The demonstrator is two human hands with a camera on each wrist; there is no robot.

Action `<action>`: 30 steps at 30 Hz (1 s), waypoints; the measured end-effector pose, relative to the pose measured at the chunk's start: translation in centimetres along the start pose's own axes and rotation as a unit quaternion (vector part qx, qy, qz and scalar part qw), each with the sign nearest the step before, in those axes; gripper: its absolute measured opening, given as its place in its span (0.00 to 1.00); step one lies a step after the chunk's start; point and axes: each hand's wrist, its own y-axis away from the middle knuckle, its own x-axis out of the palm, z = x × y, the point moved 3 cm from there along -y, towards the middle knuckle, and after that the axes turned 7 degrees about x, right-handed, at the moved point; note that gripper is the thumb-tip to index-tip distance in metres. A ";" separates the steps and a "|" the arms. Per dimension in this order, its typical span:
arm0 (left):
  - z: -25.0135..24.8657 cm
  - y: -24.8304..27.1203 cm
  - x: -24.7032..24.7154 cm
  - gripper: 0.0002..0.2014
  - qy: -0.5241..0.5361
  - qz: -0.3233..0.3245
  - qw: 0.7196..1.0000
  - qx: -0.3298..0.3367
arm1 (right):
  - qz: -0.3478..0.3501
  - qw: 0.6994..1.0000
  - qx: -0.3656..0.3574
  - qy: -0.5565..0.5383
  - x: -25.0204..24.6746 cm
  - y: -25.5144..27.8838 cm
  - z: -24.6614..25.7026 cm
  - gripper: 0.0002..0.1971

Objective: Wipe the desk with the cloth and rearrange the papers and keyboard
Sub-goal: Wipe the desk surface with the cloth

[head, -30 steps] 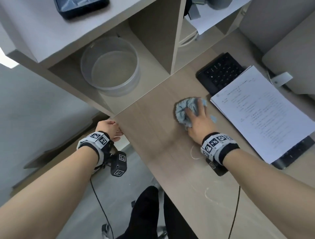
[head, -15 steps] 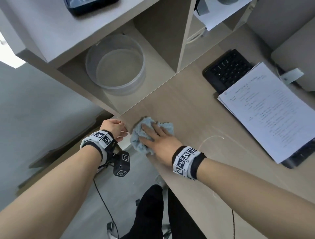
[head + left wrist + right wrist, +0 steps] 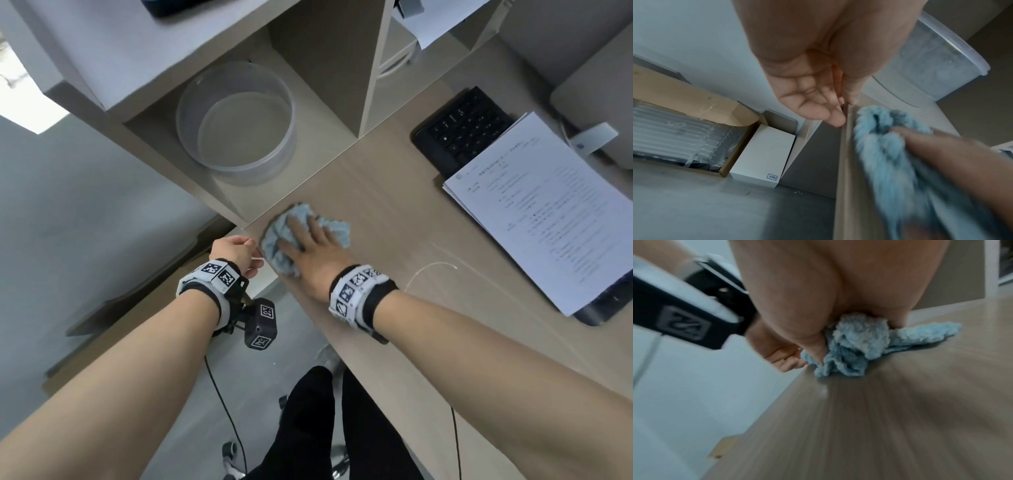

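Note:
A crumpled light-blue cloth (image 3: 274,236) lies at the left front corner of the wooden desk (image 3: 394,212). My right hand (image 3: 305,240) presses flat on the cloth (image 3: 855,344) with straight fingers. Just off the desk's edge, my left hand (image 3: 239,253) is cupped beside the corner, its palm (image 3: 813,97) empty and its fingertips against the edge. A stack of printed papers (image 3: 555,212) lies to the right, on top of a black keyboard (image 3: 459,130) whose two ends stick out.
A clear round container (image 3: 236,120) sits in the open shelf behind the corner. A thin white curved mark (image 3: 428,269) shows on the desk. On the floor to the left are a white box (image 3: 760,155) and a cardboard box (image 3: 684,97).
My right hand slid the cloth from beside the papers across to the desk's left front corner, then slightly back. My left hand stayed at the edge.

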 end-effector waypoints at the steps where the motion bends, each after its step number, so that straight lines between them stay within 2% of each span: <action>1: 0.0 -0.1 -0.1 0.08 0.000 0.002 1.000 0.000 | 0.010 0.999 -0.031 0.007 0.6 1.1 -0.3 0.39; 3: 0.2 -0.3 -0.1 0.08 -0.001 0.011 1.000 0.005 | 0.017 0.998 -0.056 0.015 1.2 3.2 -2.6 0.38; 4: 0.3 -0.4 -0.2 0.08 0.000 0.014 1.000 0.008 | 0.011 0.999 -0.046 0.013 0.9 3.8 -4.2 0.38; 7: 0.7 -0.5 -0.3 0.09 0.002 0.016 1.000 0.015 | -0.027 0.999 0.036 -0.029 -1.0 2.9 -7.4 0.36; 11: 1.3 -0.9 -0.2 0.08 0.004 0.008 1.000 0.021 | -0.036 0.989 0.130 -0.060 -2.4 -1.8 -4.1 0.35; 15: 1.1 -0.8 0.0 0.08 -0.005 -0.002 1.000 0.028 | -0.018 0.999 0.039 0.005 -0.4 -1.7 0.0 0.37; 17: 1.0 -0.6 0.1 0.08 -0.013 -0.017 1.000 0.022 | -0.011 1.000 0.004 0.016 0.7 0.4 -0.9 0.38; 19: 0.8 -0.1 0.1 0.08 -0.082 -0.047 0.995 0.029 | -0.042 0.999 0.021 -0.007 1.6 3.1 -3.4 0.38; 22: 0.2 1.7 0.9 0.14 -0.238 -0.068 0.963 0.109 | -0.076 0.984 0.154 -0.051 2.7 8.0 -8.8 0.39; 26: -0.8 3.9 3.6 0.15 -0.302 -0.019 0.919 0.253 | -0.079 0.942 0.314 -0.090 4.1 13.3 -14.7 0.40; 28: -1.2 4.5 5.1 0.20 -0.357 0.007 0.884 0.303 | -0.082 0.921 0.365 -0.107 4.5 13.7 -14.7 0.39; 30: -1.9 4.7 6.2 0.23 -0.399 0.023 0.854 0.335 | -0.081 0.914 0.379 -0.120 4.4 12.5 -12.8 0.38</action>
